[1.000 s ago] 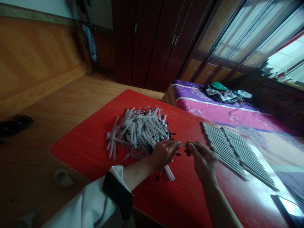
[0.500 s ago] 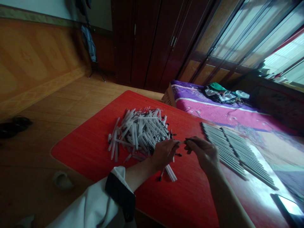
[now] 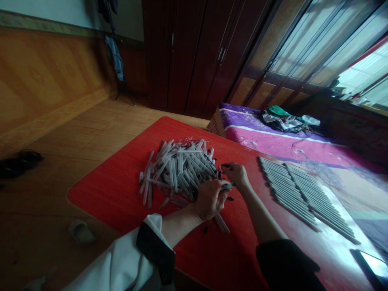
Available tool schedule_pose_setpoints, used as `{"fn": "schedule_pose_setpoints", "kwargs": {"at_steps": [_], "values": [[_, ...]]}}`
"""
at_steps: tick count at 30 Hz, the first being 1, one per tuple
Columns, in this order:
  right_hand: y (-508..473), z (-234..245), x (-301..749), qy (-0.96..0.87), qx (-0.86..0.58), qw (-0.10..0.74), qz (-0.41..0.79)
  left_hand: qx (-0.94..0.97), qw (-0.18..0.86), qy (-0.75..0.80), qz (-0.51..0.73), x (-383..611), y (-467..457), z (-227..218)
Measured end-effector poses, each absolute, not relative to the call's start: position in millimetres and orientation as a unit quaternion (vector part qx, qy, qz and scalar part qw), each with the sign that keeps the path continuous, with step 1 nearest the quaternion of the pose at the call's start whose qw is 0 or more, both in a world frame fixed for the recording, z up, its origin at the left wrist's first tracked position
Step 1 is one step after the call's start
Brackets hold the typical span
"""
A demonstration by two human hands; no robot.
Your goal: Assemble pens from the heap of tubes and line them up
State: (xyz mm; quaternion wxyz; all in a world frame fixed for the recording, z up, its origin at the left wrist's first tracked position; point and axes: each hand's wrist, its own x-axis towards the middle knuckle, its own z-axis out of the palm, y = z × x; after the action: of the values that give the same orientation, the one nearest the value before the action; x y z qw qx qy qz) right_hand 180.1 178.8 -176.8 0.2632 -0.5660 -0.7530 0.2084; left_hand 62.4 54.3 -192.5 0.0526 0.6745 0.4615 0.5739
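Observation:
My left hand (image 3: pixel 210 199) is closed round a thin translucent plastic tube (image 3: pixel 227 186) with a dark end, which sticks out toward the right. Just beyond it, my right hand (image 3: pixel 238 174) reaches to the right edge of the pile, its fingertips close together by small black pieces (image 3: pixel 219 174). What those fingertips hold, if anything, is too small to make out. The pile of clear plastic tubes (image 3: pixel 182 165) lies in a loose heap beside both hands. A couple of tubes (image 3: pixel 222 223) stick out below my left hand.
Two rows of grey pen-like sticks (image 3: pixel 287 192) lie side by side on the right of the red table (image 3: pixel 121 178). A phone (image 3: pixel 371 262) rests at the near right. Behind the table stands a bed (image 3: pixel 260 139) with clothes (image 3: pixel 285 119) on it.
My right hand has come away from my left fingertips and moved left and farther off, to the pile's edge. The dark-ended tube now shows in my left hand.

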Motion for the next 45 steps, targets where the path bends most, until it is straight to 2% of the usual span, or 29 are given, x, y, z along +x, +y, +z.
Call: {"fn": "schedule_pose_setpoints", "kwargs": {"at_steps": [3, 7, 13, 18, 23, 27, 33, 45], "values": [[190, -184, 162, -0.798, -0.566, 0.164, 0.129, 0.686, 0.031, 0.443, 0.576, 63, 53, -193], [190, -180, 149, -0.811, -0.574, 0.086, 0.079, 0.7, 0.029, 0.428, 0.571, 63, 55, -196], [184, -179, 151, -0.82, -0.57, 0.042, 0.035, 0.703, 0.031, 0.424, 0.57, 62, 55, -195], [178, -178, 169, -0.82, -0.56, 0.093, 0.075, 0.668, 0.067, 0.44, 0.597, 65, 55, -196], [154, -182, 204, -0.761, -0.56, 0.238, 0.225, 0.573, 0.239, 0.448, 0.643, 66, 58, -196], [119, -193, 224, -0.682, -0.573, 0.309, 0.334, 0.446, 0.351, 0.444, 0.693, 64, 64, -187], [86, -210, 225, -0.704, -0.532, 0.37, 0.291, 0.348, 0.409, 0.414, 0.735, 63, 72, -186], [82, -205, 217, -0.718, -0.501, 0.396, 0.277, 0.361, 0.415, 0.415, 0.725, 68, 70, -186]]}}
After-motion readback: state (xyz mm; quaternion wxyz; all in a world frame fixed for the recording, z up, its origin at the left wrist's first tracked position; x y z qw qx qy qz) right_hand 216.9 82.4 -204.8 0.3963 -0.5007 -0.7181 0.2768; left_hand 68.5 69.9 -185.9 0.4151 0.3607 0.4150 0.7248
